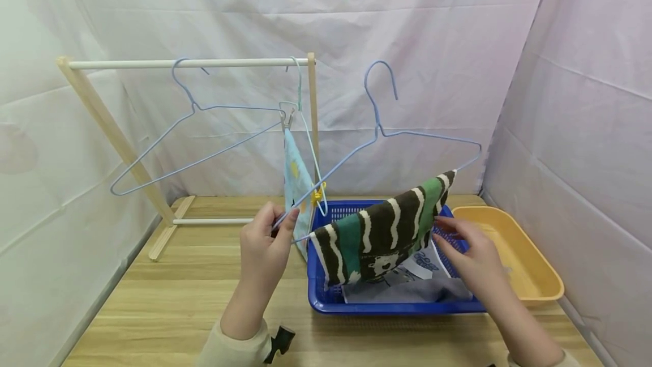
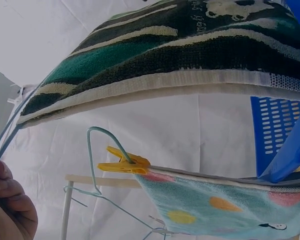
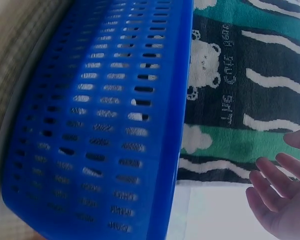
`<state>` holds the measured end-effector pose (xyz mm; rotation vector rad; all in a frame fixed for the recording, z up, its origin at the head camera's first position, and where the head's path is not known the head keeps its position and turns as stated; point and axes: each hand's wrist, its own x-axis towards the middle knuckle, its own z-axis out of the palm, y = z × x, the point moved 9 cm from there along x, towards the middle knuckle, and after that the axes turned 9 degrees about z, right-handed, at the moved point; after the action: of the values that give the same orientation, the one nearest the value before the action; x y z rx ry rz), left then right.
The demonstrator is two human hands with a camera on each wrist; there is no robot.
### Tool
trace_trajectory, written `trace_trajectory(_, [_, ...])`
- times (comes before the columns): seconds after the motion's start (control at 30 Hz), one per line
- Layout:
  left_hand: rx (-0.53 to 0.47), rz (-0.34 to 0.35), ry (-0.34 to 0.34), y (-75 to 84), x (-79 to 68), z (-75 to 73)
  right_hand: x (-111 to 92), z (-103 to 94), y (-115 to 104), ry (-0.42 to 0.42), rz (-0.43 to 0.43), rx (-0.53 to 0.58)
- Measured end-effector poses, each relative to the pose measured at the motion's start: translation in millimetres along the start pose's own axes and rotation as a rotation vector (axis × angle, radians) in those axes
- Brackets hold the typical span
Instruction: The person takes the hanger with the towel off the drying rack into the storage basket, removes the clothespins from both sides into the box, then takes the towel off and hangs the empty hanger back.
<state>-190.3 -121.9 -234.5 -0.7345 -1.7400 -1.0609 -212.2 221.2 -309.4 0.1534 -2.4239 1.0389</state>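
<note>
My left hand (image 1: pixel 267 248) grips the lower left corner of a blue wire hanger (image 1: pixel 377 127), which is held up and tilted over the basket. Draped over the hanger's bottom bar is a dark towel (image 1: pixel 379 228) with green bands, wavy white stripes and a bear picture. My right hand (image 1: pixel 474 259) is at the towel's right end; its fingers (image 3: pixel 272 187) are spread and loosely bent close to the cloth in the right wrist view. Below, a grey cloth (image 1: pixel 412 290) lies in the blue basket (image 1: pixel 397 308), partly hidden by the towel.
At the left stands a rack with a white rail (image 1: pixel 244 63). From it hang an unloaded blue hanger (image 1: pixel 168 175) and a pale green hanger (image 1: pixel 300 84) with a light blue towel (image 1: pixel 295 169) held by clips, one a yellow clip (image 2: pixel 122 162). A yellow tray (image 1: pixel 527 254) sits at the right.
</note>
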Motion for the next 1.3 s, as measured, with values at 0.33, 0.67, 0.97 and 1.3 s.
trace_trajectory(0.33, [-0.022, 0.024, 0.012, -4.7, -1.1, -0.8, -6, -3.5, -31, 0.116, -0.127, 0.032])
trace_trajectory(0.67, [-0.029, 0.052, 0.022, -0.3, -2.1, -0.6, -10, -1.9, -59, 0.11, -0.221, 0.089])
trace_trajectory(0.97, [-0.048, 0.043, -0.003, 5.6, -1.5, 2.9, -9, 1.5, -72, 0.113, -0.26, 0.109])
trace_trajectory(1.3, [-0.061, 0.082, -0.026, 14.9, -4.5, 7.6, -11, 0.8, -84, 0.19, -0.337, 0.03])
